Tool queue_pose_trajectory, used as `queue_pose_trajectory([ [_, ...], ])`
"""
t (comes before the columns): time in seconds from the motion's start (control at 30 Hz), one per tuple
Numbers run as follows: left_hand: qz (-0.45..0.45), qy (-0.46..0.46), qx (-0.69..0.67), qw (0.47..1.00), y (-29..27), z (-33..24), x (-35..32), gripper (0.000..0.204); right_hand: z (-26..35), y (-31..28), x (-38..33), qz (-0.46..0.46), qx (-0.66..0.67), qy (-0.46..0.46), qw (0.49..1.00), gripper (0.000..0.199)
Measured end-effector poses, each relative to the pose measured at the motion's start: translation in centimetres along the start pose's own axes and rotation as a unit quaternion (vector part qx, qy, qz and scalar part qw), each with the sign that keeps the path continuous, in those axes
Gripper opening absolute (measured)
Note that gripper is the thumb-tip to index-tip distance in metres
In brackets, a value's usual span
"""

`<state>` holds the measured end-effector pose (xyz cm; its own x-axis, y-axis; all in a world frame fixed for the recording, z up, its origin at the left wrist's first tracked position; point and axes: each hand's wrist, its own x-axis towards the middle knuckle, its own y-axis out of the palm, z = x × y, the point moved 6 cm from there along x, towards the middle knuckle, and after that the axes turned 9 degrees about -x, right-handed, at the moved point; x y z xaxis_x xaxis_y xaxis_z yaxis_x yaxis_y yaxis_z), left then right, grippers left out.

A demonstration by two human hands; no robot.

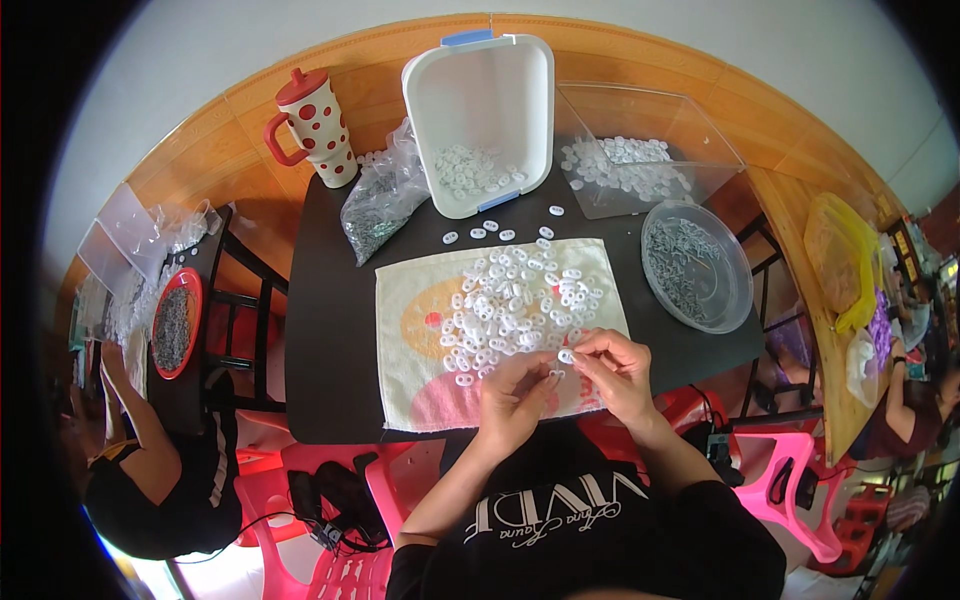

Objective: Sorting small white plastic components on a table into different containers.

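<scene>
My right hand (616, 378) pinches a small white oval piece with two dark holes (566, 356) between thumb and fingers, just above the near edge of a printed cloth (398, 365). Close beside it, my left hand (514, 402) has thumb and fingertips pressed together. A tiny pale bit shows at those fingertips, too small to name. Beyond both hands spreads a loose heap of similar white oval pieces (505, 300) on the cloth. Several more lie on the dark table (330, 300) past the cloth's far edge.
Across the back stand a spotted tumbler (328, 135), a bag of grey bits (375, 205), a tilted white bin (480, 90) and a clear box (705, 180) of white pieces. A round clear tub (735, 275) of grey hardware sits right. Another person (150, 480) works at left.
</scene>
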<state>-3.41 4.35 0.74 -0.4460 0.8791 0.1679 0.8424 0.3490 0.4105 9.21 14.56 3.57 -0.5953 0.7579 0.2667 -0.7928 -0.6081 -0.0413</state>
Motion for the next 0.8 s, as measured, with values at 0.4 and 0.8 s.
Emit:
queue_pose_trajectory([
  [0.4,0.020,-0.035,-0.043,0.998,0.4,-0.2,0.0,0.041,1.2,0.5,0.8,0.066,-0.053,-0.019,0.996,0.006],
  [0.8,0.028,-0.033,-0.014,0.999,0.4,-0.3,0.0,0.043,2.0,0.5,1.5,0.098,-0.112,-0.051,0.988,0.006],
])
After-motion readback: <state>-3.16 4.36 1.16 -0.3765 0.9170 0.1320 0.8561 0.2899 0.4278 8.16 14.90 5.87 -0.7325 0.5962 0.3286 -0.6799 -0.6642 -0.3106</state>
